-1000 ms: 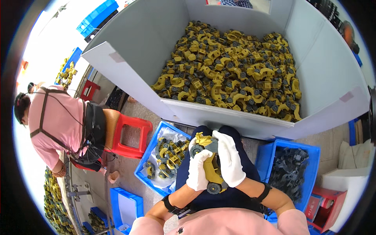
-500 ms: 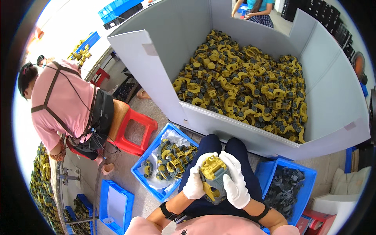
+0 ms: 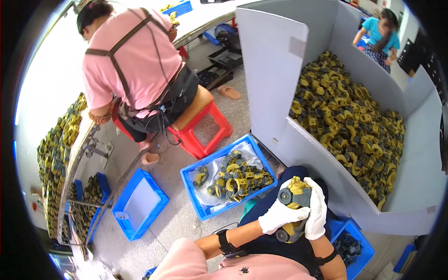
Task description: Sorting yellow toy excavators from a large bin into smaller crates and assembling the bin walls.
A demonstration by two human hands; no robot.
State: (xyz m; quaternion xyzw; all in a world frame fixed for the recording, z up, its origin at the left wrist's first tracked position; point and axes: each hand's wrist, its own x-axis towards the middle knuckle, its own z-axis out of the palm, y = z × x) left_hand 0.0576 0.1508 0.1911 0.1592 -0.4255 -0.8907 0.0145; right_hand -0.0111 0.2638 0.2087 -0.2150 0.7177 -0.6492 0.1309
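Both my hands, in white gloves, hold a yellow and grey toy truck (image 3: 296, 192) above my lap. Its dark grey wheels face left. My left hand (image 3: 282, 217) crosses the truck's near side, with its fingers wrapped around the body. Along the truck's right side, my right hand (image 3: 317, 210) grips it with the fingers upright. The gloves cover part of the middle of the truck. Just left of my knees stands a blue crate (image 3: 198, 209) lined with clear plastic, with several similar toy trucks (image 3: 240, 179) in it.
Ahead right, a tall grey-walled bin (image 3: 326, 161) holds a heap of yellow toy parts (image 3: 350, 121). A blue crate of dark grey parts (image 3: 347, 247) is by my right leg. Another blue crate (image 3: 140, 205) lies left. A co-worker (image 3: 135, 60) sits on a red stool (image 3: 205, 135).
My view has swung left, so the bin now appears further right. The truck has been turned so its wheels show, and my left hand has shifted across its near side.
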